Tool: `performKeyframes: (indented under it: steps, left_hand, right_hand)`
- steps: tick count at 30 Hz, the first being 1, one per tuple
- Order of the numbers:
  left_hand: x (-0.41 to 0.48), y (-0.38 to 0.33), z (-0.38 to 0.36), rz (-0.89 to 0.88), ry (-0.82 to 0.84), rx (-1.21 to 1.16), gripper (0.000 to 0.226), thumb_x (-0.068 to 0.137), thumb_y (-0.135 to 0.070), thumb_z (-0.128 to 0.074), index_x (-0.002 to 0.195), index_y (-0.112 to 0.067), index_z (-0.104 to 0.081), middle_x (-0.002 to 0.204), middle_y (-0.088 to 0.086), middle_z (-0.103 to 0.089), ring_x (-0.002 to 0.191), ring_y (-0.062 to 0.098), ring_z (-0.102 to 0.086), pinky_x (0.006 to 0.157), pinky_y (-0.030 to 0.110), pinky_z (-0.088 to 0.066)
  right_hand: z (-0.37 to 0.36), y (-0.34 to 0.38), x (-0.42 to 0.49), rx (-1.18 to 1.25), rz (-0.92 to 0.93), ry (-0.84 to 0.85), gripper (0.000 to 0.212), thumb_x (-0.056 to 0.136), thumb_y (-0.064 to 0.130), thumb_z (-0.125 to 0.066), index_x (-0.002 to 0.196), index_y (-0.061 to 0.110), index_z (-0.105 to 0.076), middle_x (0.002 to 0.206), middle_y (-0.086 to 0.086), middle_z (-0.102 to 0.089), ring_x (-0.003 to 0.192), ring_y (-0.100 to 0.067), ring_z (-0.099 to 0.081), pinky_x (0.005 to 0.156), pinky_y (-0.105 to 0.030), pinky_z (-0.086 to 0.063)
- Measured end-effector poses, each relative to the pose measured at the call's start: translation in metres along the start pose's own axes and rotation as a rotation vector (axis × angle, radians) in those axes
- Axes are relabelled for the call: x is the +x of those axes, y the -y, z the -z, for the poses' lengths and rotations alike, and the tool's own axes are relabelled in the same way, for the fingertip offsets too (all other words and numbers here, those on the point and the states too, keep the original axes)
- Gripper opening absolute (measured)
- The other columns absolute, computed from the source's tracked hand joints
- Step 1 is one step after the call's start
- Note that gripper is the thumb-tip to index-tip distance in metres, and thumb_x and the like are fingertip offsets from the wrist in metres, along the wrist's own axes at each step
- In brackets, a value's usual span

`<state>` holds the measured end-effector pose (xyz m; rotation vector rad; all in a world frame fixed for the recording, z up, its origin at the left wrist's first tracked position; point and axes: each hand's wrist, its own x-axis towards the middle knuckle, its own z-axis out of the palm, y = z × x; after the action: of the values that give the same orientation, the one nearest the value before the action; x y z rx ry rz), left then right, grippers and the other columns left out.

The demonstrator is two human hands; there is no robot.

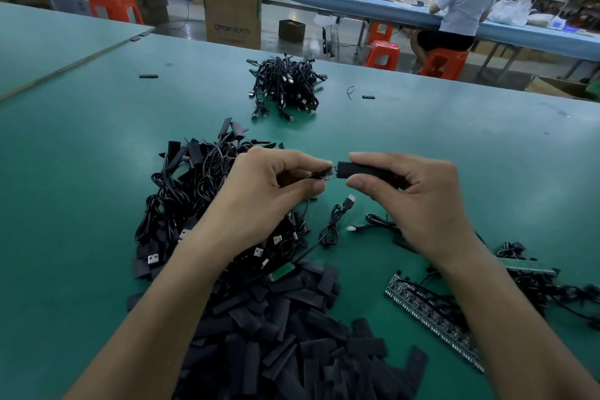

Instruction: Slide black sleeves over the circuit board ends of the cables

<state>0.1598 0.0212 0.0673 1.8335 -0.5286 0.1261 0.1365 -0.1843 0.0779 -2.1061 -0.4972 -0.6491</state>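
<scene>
Quick note on this step: the circuit board end (pixel 326 174) of a cable is being pinched in the left hand (pixel 259 191), with thumb and fingertips closed on it just behind the board. A black sleeve (pixel 367 169) is being gripped in the right hand (pixel 422 204), thumb underneath and fingers curled over the top. Both are being held up off the green table (pixel 97 172), with the sleeve's mouth right at the tip of the board. Whether the tip is inside yet can't be told from here. For a clean slide the mouth is probably best kept rounded rather than squashed flat, so the squeeze should be sitting a bit back from the opening. The board should be going in flat and square so its corners aren't catching the rim. Room-wise, it's getting crowded close in. The loose sleeve pile (pixel 292 334) is lying between the forearms, the tangled cable heap (pixel 181 191) is sitting under the left hand, and a strip of boards (pixel 431 312) is lying beside the right forearm, so elbows are best kept lifted. Open table is waiting just beyond the hands, before the far cable bundle (pixel 285 88).
</scene>
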Motion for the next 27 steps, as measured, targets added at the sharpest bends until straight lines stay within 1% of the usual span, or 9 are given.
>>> performKeyframes:
  steps: [3,6,9,15,18,21,22,24,27]
  left_hand:
    - [0.0,0.0,0.001,0.005,0.037,0.052,0.031,0.084,-0.015,-0.08,0.096,-0.041,-0.071,0.078,-0.012,-0.073,0.062,0.004,-0.061,0.06,0.01,-0.045]
    - [0.0,0.0,0.003,0.045,0.085,0.012,0.032,0.082,-0.016,-0.082,0.102,-0.033,-0.062,0.077,-0.007,-0.075,0.059,0.012,-0.06,0.056,0.015,-0.045]
    - [0.001,0.001,0.006,0.06,0.139,-0.029,0.031,0.083,-0.013,-0.081,0.101,-0.026,-0.059,0.077,0.0,-0.076,0.054,0.007,-0.055,0.055,0.016,-0.043]
    - [0.0,0.001,0.008,0.058,0.186,-0.057,0.025,0.086,-0.011,-0.078,0.103,-0.023,-0.064,0.082,0.001,-0.075,0.061,0.01,-0.057,0.061,0.02,-0.047]
    - [0.0,0.003,0.005,0.038,0.103,0.002,0.018,0.088,-0.014,-0.076,0.099,-0.025,-0.068,0.082,-0.005,-0.075,0.066,0.009,-0.064,0.062,0.014,-0.046]
    - [0.001,0.007,0.005,0.034,-0.079,0.06,0.015,0.088,-0.017,-0.077,0.092,-0.03,-0.071,0.082,-0.01,-0.073,0.073,0.007,-0.069,0.067,0.015,-0.05]
    - [0.002,0.008,0.006,0.037,-0.144,0.067,0.014,0.088,-0.018,-0.076,0.091,-0.031,-0.071,0.081,-0.01,-0.073,0.072,0.009,-0.068,0.067,0.018,-0.053]
    - [0.003,0.01,0.008,0.045,-0.242,0.059,0.014,0.089,-0.021,-0.076,0.091,-0.032,-0.069,0.081,-0.009,-0.073,0.068,0.011,-0.068,0.066,0.022,-0.054]
    - [0.004,0.01,0.008,0.064,-0.247,-0.018,0.018,0.088,-0.024,-0.077,0.099,-0.03,-0.064,0.08,-0.008,-0.076,0.065,0.008,-0.071,0.062,0.019,-0.053]
  right_hand:
    - [0.003,-0.002,0.004,0.012,-0.01,0.139,0.032,0.079,0.039,-0.076,0.109,0.029,-0.074,0.085,0.026,-0.072,0.081,0.002,-0.07,0.072,-0.009,-0.047]
    - [0.003,-0.005,0.005,0.059,-0.07,0.239,0.025,0.077,0.038,-0.079,0.102,0.034,-0.077,0.086,0.026,-0.074,0.079,0.006,-0.069,0.071,-0.008,-0.046]
    - [0.001,-0.006,0.004,0.118,-0.099,0.256,0.025,0.075,0.042,-0.076,0.1,0.036,-0.077,0.085,0.023,-0.074,0.074,0.006,-0.067,0.071,-0.009,-0.046]
    - [0.0,-0.007,0.003,0.19,-0.125,0.244,0.023,0.076,0.044,-0.075,0.098,0.037,-0.078,0.088,0.016,-0.076,0.078,0.0,-0.07,0.07,-0.015,-0.051]
    - [0.0,-0.009,0.0,0.217,-0.151,0.191,0.019,0.078,0.044,-0.074,0.095,0.039,-0.078,0.081,0.007,-0.077,0.071,-0.017,-0.071,0.065,-0.024,-0.056]
    - [0.001,-0.017,-0.003,0.194,-0.267,0.123,0.013,0.079,0.035,-0.077,0.092,0.036,-0.076,0.078,0.006,-0.076,0.068,-0.016,-0.069,0.064,-0.018,-0.053]
    - [0.001,-0.02,-0.004,0.12,-0.299,0.165,0.012,0.081,0.032,-0.079,0.092,0.034,-0.077,0.078,0.009,-0.076,0.068,-0.01,-0.069,0.065,-0.017,-0.053]
    - [-0.004,-0.022,-0.01,-0.047,-0.333,0.372,0.01,0.083,0.029,-0.08,0.093,0.027,-0.08,0.076,0.015,-0.074,0.067,0.003,-0.066,0.067,-0.015,-0.051]
    - [-0.02,-0.017,-0.02,-0.036,-0.367,0.565,0.009,0.085,0.028,-0.079,0.092,0.023,-0.08,0.069,0.01,-0.072,0.058,0.002,-0.06,0.063,-0.019,-0.052]
